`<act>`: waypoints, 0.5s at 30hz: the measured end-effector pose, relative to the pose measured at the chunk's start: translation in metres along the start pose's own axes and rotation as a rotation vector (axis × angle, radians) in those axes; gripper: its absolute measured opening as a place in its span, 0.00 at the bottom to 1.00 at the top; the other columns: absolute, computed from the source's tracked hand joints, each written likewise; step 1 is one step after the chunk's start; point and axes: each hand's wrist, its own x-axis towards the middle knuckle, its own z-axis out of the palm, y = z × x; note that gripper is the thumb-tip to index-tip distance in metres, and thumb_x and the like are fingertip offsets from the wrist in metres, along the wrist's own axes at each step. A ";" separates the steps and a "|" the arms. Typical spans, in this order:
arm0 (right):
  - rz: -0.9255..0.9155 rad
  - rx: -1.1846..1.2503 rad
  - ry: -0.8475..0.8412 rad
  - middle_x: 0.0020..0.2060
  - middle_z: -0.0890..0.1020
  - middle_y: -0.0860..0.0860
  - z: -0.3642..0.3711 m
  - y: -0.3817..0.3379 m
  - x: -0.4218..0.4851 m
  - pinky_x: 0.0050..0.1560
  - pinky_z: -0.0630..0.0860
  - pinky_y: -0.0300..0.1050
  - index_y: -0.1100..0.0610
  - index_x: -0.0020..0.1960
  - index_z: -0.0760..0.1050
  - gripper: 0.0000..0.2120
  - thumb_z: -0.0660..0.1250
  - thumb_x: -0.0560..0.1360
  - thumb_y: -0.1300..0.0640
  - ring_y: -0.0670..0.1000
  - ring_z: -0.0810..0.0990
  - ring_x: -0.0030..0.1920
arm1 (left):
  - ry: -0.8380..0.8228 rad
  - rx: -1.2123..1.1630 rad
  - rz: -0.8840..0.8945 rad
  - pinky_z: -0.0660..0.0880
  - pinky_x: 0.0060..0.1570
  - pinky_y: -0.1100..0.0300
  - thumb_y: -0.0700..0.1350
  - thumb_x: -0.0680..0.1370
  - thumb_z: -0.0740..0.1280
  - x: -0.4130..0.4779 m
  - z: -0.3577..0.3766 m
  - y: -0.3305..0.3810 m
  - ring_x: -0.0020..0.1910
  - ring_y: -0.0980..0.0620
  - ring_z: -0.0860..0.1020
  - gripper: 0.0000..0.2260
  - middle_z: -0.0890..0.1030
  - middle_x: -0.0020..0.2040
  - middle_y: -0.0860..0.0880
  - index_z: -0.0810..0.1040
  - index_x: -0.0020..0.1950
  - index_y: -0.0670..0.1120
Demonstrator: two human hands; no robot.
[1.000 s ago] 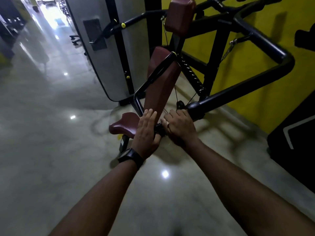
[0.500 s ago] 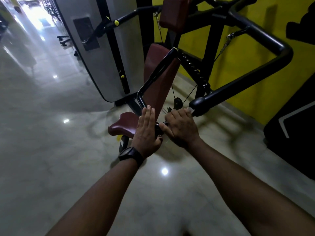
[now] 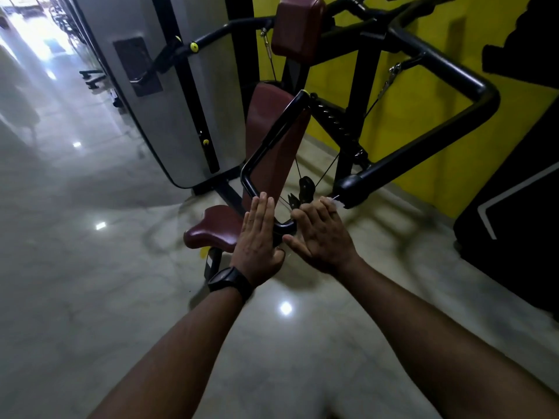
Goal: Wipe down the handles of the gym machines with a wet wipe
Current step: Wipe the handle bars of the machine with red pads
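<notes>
Left grip (image 3: 257,237) is laid flat against the lower bend of the thin black handle bar (image 3: 272,136), fingers straight and together, thumb tucked under the bar; nothing is clasped by it. A black wristwatch (image 3: 228,281) is worn just behind that grip. Right grip (image 3: 323,237) is curled closed on the wet wipe (image 3: 335,202); only a small white scrap is seen, poking out past the fingertips. The thumb is stretched out toward the left grip, and the two grips are nearly touching. The scrap is placed right at the capped end of the thick black handle tube (image 3: 354,192), just beyond the right grip; contact cannot be confirmed. Whether the thin bar is also enclosed by the right grip cannot be told, since the bar's end is hidden behind the fingers. A maroon seat (image 3: 211,231) is seen just to the outside of the left grip, a maroon back pad (image 3: 263,116) beyond both grips and a maroon head pad (image 3: 298,28) further beyond. A grey weight-stack shroud (image 3: 181,116) is set beyond the left grip, a yellow wall (image 3: 423,131) beyond the right one. Glossy tiled floor (image 3: 90,267) is seen under everything.
</notes>
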 end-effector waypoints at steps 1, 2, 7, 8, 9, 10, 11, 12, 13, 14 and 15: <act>-0.004 0.006 -0.005 0.53 0.76 0.56 -0.001 0.002 0.003 0.69 0.64 0.57 0.58 0.58 0.73 0.22 0.59 0.80 0.39 0.59 0.73 0.55 | -0.007 0.008 -0.006 0.39 0.77 0.51 0.42 0.73 0.71 0.001 0.000 0.000 0.80 0.52 0.37 0.49 0.41 0.82 0.47 0.37 0.80 0.50; -0.006 0.009 -0.007 0.53 0.76 0.56 -0.002 0.002 0.004 0.69 0.64 0.57 0.58 0.59 0.73 0.22 0.59 0.80 0.39 0.59 0.74 0.55 | -0.015 0.018 -0.012 0.39 0.77 0.51 0.42 0.73 0.71 0.000 0.000 0.000 0.80 0.52 0.37 0.49 0.41 0.82 0.47 0.37 0.80 0.49; 0.030 0.014 0.040 0.53 0.76 0.57 -0.001 -0.002 -0.002 0.70 0.64 0.57 0.59 0.58 0.76 0.25 0.55 0.81 0.39 0.59 0.73 0.56 | -0.030 0.041 -0.016 0.40 0.77 0.49 0.41 0.73 0.71 -0.001 -0.002 -0.001 0.80 0.52 0.37 0.49 0.41 0.82 0.46 0.37 0.80 0.48; 0.031 0.006 0.012 0.49 0.77 0.56 -0.004 -0.001 0.007 0.65 0.66 0.56 0.58 0.54 0.76 0.24 0.54 0.81 0.39 0.58 0.74 0.52 | -0.035 0.044 -0.018 0.40 0.77 0.50 0.40 0.72 0.70 -0.001 -0.002 0.000 0.80 0.52 0.36 0.49 0.41 0.82 0.46 0.38 0.80 0.48; 0.041 -0.011 -0.029 0.45 0.77 0.55 -0.010 0.001 0.018 0.59 0.67 0.56 0.56 0.50 0.76 0.23 0.53 0.81 0.38 0.58 0.74 0.48 | -0.039 0.047 -0.018 0.39 0.77 0.51 0.40 0.72 0.70 -0.001 -0.003 0.000 0.80 0.53 0.36 0.49 0.40 0.82 0.46 0.38 0.81 0.47; 0.052 -0.033 -0.066 0.43 0.77 0.54 -0.015 0.003 0.025 0.56 0.66 0.55 0.55 0.48 0.75 0.24 0.52 0.82 0.38 0.57 0.74 0.45 | -0.041 0.050 -0.017 0.38 0.77 0.51 0.40 0.72 0.70 -0.001 -0.004 0.001 0.80 0.53 0.35 0.48 0.40 0.82 0.46 0.39 0.81 0.46; 0.052 -0.047 -0.083 0.43 0.77 0.54 -0.016 0.005 0.026 0.56 0.66 0.55 0.55 0.47 0.75 0.24 0.51 0.82 0.38 0.57 0.74 0.45 | -0.041 0.055 -0.014 0.37 0.76 0.52 0.40 0.72 0.70 -0.001 -0.005 0.001 0.80 0.54 0.35 0.48 0.40 0.82 0.46 0.39 0.81 0.46; 0.047 -0.042 -0.073 0.44 0.77 0.53 -0.015 0.006 0.020 0.58 0.66 0.55 0.55 0.48 0.75 0.23 0.52 0.82 0.38 0.56 0.74 0.47 | -0.045 0.059 -0.010 0.37 0.76 0.52 0.40 0.72 0.70 -0.001 -0.005 0.001 0.79 0.54 0.35 0.49 0.40 0.82 0.46 0.39 0.81 0.46; 0.043 -0.030 -0.046 0.47 0.77 0.54 -0.010 0.007 0.011 0.62 0.65 0.56 0.55 0.51 0.75 0.23 0.53 0.81 0.38 0.56 0.73 0.50 | -0.051 0.062 -0.008 0.37 0.76 0.52 0.40 0.72 0.70 -0.001 -0.005 0.001 0.79 0.54 0.35 0.49 0.40 0.82 0.46 0.38 0.80 0.47; 0.039 -0.024 -0.024 0.50 0.76 0.54 -0.008 0.006 0.004 0.65 0.65 0.56 0.56 0.54 0.75 0.23 0.55 0.80 0.38 0.57 0.73 0.53 | -0.056 0.063 -0.008 0.37 0.76 0.52 0.40 0.72 0.70 -0.002 -0.005 0.000 0.79 0.53 0.35 0.49 0.40 0.82 0.47 0.37 0.80 0.48; 0.035 -0.025 -0.028 0.50 0.76 0.54 -0.007 0.007 0.003 0.65 0.65 0.56 0.56 0.54 0.75 0.23 0.55 0.80 0.37 0.57 0.73 0.53 | -0.059 0.062 -0.010 0.37 0.76 0.52 0.41 0.72 0.71 -0.002 -0.005 0.000 0.79 0.53 0.34 0.50 0.40 0.82 0.47 0.36 0.80 0.49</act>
